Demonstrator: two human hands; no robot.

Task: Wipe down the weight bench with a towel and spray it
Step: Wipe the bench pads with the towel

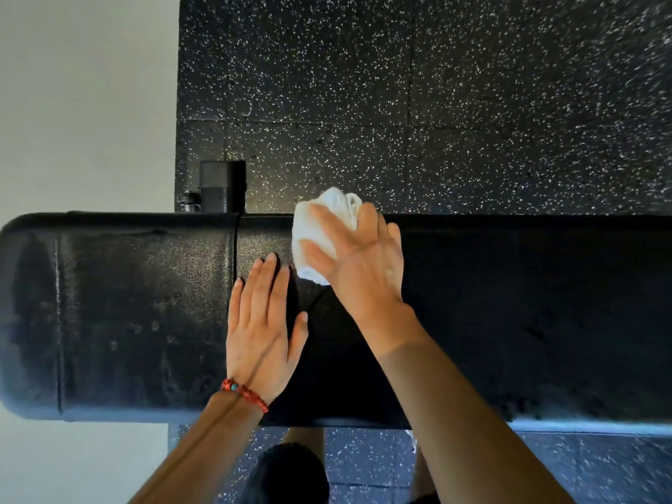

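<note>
1. This is a gym or a home workout room: black rubber floor tiles (472, 103) flecked with white, seams showing between the squares.
2. A long black padded weight bench (145, 314) runs across the view, its vinyl textured and stitched.
3. A black metal frame foot (222, 186) of the bench stands on the tiles.
4. On the left, a plain pale wall (83, 103) meets the flooring.

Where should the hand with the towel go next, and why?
Probably sweep the towel toward the person, across the bench. The right hand presses the bunched white towel at the bench's far edge, so the pad in front of it is still to cross. The left hand lies flat on the pad beside it, steadying.
</note>
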